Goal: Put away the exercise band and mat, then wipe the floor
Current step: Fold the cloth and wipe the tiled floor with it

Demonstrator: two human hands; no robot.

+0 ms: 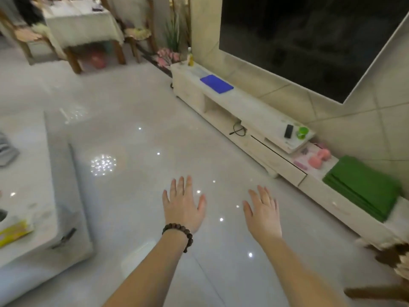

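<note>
Both the left hand point(182, 206), which wears a dark bead bracelet point(178, 234), and the right hand point(263, 212) hover flat over the glossy pale tiled floor point(137, 173), each grip fully spread with nothing in it. The folded green exercise mat point(363, 187) lies at the right end of the long white low TV cabinet point(254, 109), and a flat folded blue cloth-like item point(217, 83) lies near its left end; I cannot tell which object is the exercise band. It seems the putting-away part is done and the wiping step is beginning, so the next move probably calls for reaching to the cabinet to fetch something to wipe with, perhaps that blue item.
</note>
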